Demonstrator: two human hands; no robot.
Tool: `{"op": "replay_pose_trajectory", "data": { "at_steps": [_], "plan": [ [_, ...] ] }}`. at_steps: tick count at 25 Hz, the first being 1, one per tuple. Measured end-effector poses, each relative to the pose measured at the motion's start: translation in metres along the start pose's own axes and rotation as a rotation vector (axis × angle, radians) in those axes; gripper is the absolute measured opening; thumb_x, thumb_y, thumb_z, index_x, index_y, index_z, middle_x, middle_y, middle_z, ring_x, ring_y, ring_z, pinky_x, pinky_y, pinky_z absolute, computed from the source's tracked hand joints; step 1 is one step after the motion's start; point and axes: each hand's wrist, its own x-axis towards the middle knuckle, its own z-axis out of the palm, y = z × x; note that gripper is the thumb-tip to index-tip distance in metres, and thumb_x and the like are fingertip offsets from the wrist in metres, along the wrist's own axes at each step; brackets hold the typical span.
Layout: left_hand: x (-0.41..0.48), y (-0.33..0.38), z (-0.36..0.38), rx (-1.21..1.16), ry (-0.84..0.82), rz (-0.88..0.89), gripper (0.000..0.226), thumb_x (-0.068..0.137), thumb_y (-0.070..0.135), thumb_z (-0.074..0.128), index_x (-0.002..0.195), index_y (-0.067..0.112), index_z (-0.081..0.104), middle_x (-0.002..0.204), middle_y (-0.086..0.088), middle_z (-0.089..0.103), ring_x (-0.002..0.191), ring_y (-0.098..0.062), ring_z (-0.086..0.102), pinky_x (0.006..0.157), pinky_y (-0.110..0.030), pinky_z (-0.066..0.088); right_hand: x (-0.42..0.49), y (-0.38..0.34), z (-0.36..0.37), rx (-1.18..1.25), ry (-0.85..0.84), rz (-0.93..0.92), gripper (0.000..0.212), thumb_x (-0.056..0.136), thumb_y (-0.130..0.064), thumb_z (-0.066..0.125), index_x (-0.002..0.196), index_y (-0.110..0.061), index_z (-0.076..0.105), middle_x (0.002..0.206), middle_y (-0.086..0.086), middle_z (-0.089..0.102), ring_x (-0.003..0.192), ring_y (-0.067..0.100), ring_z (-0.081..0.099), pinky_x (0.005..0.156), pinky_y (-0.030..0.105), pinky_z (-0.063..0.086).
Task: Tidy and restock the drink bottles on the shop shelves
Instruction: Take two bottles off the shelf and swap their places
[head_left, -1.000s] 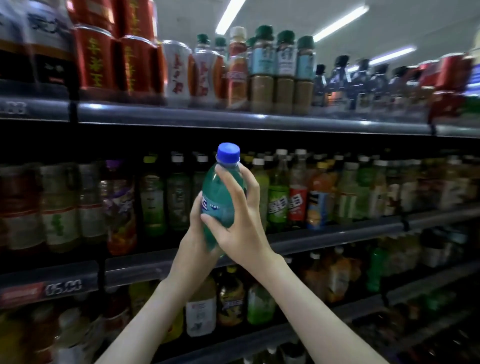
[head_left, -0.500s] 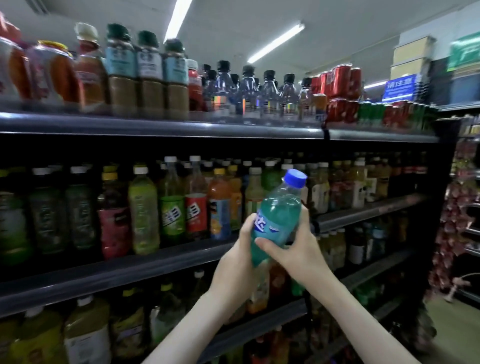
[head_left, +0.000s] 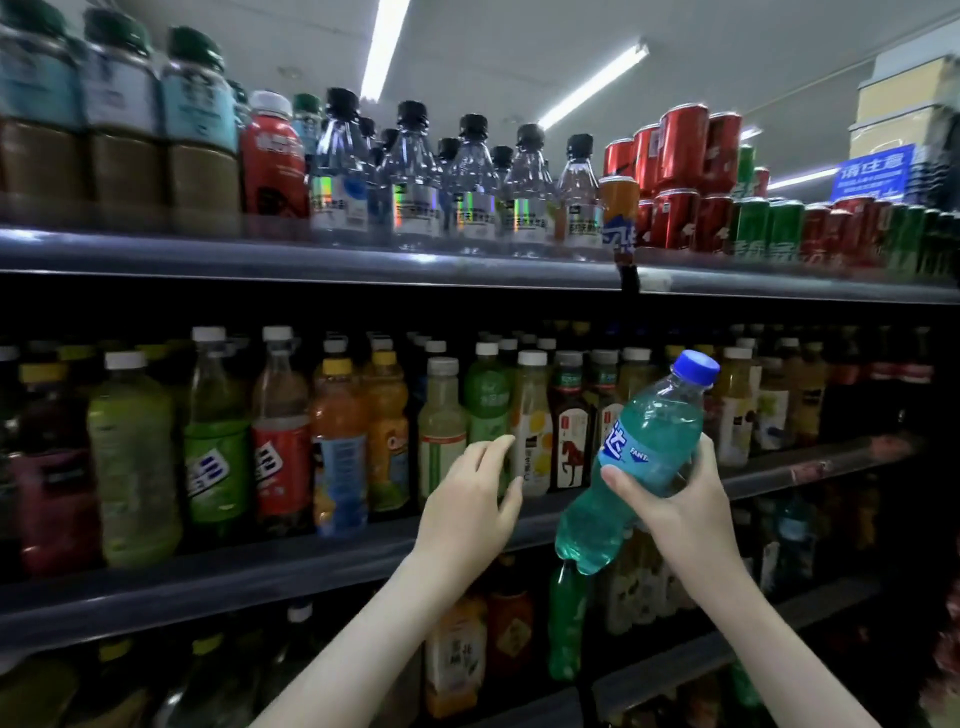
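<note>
My right hand (head_left: 675, 501) grips a teal soda bottle (head_left: 636, 457) with a blue cap and blue label, tilted with its cap up to the right, in front of the middle shelf (head_left: 291, 569). My left hand (head_left: 470, 506) is off the bottle, fingers relaxed and spread, reaching toward the front row of bottles on that shelf, close to a pale green bottle (head_left: 441, 431) and a yellow-labelled one (head_left: 532, 421). I cannot tell whether the fingers touch them.
The top shelf (head_left: 363, 265) carries clear black-capped water bottles (head_left: 470, 192), brown drinks at left and stacked red cans (head_left: 680, 182) and green cans at right. Rows of green, red and orange bottles fill the middle shelf. More bottles stand on the shelves below.
My left hand has let go of the teal bottle and moved left toward the shelf row. The view has swung right along the shelves; the right hand alone holds the bottle now.
</note>
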Motion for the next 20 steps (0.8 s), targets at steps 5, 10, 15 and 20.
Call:
{"op": "replay_pose_trajectory", "data": {
  "at_steps": [5,10,15,20],
  "plan": [
    [0.054,0.003,0.058,0.015,0.038,0.023,0.05,0.095,0.026,0.053,0.142,0.016,0.039,0.137,-0.003,0.047,0.122,-0.019,0.048,0.086,-0.029,0.049,0.053,0.027,-0.017,-0.085,0.015,-0.078,0.068,0.069,-0.019,0.083,0.126,-0.02,0.045,0.103,-0.016,0.059,0.093,-0.017,0.055,0.071,0.004,0.047],
    [0.093,0.025,0.106,0.047,0.07,0.13,0.047,0.091,0.017,0.059,0.136,0.013,0.048,0.13,-0.005,0.054,0.117,-0.023,0.053,0.085,-0.031,0.05,0.097,0.055,-0.052,-0.127,0.055,-0.092,0.066,0.069,-0.02,0.083,0.123,-0.016,0.046,0.105,-0.011,0.06,0.091,-0.019,0.054,0.068,0.001,0.044],
    [0.123,0.055,0.16,0.062,0.05,0.135,0.048,0.09,0.014,0.058,0.137,0.012,0.048,0.132,-0.009,0.053,0.118,-0.027,0.053,0.086,-0.036,0.051,0.144,0.094,-0.098,-0.099,0.081,-0.049,0.062,0.071,-0.019,0.082,0.121,-0.016,0.047,0.104,-0.012,0.06,0.085,-0.021,0.054,0.064,0.0,0.044],
    [0.156,0.093,0.221,0.122,0.088,0.102,0.047,0.088,0.013,0.061,0.134,0.011,0.051,0.127,-0.014,0.056,0.115,-0.032,0.055,0.082,-0.039,0.053,0.192,0.138,-0.157,-0.079,0.002,-0.024,0.059,0.071,-0.024,0.082,0.12,-0.02,0.049,0.101,-0.014,0.062,0.083,-0.018,0.056,0.063,0.005,0.047]
  ]
}}
